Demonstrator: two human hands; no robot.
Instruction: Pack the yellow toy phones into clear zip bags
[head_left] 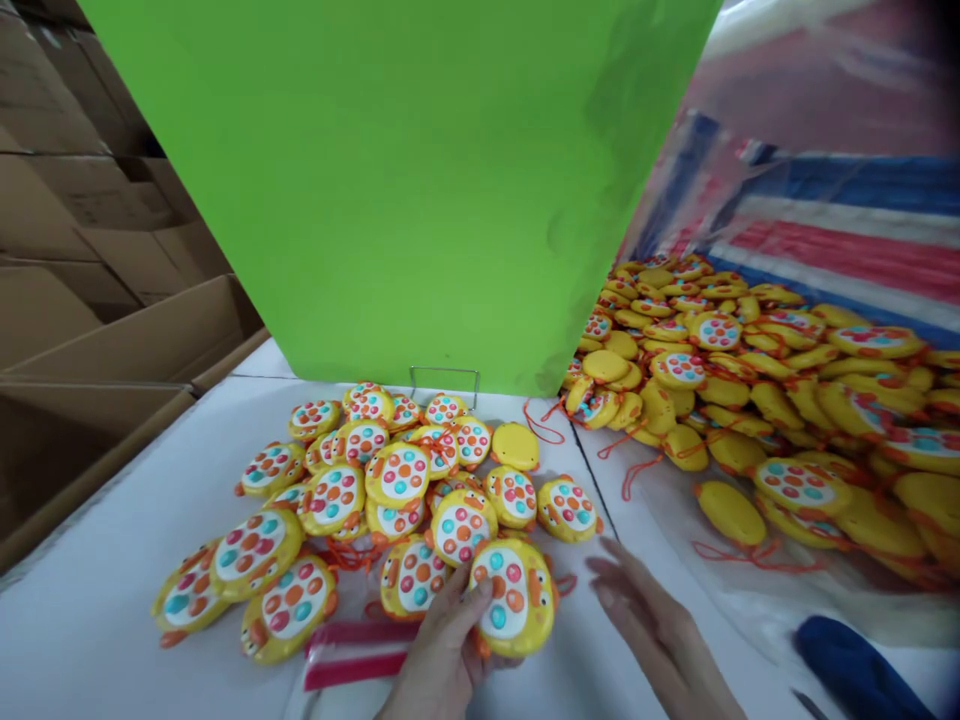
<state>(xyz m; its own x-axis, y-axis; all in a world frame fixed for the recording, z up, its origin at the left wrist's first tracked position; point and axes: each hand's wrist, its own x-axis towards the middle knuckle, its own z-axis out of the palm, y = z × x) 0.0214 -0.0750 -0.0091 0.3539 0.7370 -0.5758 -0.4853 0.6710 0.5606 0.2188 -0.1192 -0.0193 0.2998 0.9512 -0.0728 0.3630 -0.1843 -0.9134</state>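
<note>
My left hand (450, 640) grips a yellow duck-shaped toy (516, 598) by its edge. This toy has a white face plate with red, orange and blue round buttons, and an orange beak on its right side. To the right, my right hand (652, 625) hovers with its fingers stretched out, apart from the toy and holding nothing. Beyond my left hand lies a loose heap of similar duck toys (401, 475), most with their buttons up. One yellow toy (515, 446) lies back side up. Beside my left wrist is a clear bag with pink edges (356, 660).
A large green board (420, 190) stands behind the heap, with a wire stand (444, 370) at its foot. On the right, many more toys with red cords fill a plastic-lined pile (720, 390). Cardboard boxes (97, 350) stand at left. A dark blue object (855, 665) lies lower right.
</note>
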